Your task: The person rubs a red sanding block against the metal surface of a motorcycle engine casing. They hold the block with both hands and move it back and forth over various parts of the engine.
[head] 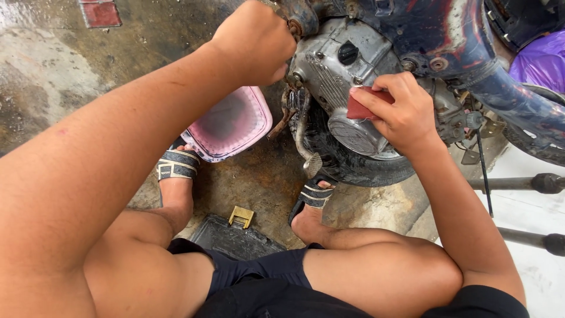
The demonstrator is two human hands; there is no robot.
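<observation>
Head view, lower left to right: I see my left hand (254, 41) fisted against the engine's rusty top edge, a pink tub (231, 123) beneath it, then my right hand (400, 112) pinching a red pad (364, 108) against the grey engine cover (341, 76).

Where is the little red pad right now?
The red pad is in the right hand, pressed against the silver engine cover, right of the pink basin on the floor.

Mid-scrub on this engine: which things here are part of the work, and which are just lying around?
In use: red pad in right hand; silver engine cover; left hand braced at its top.
Lying about: pink basin, black tray, brass piece.
</observation>
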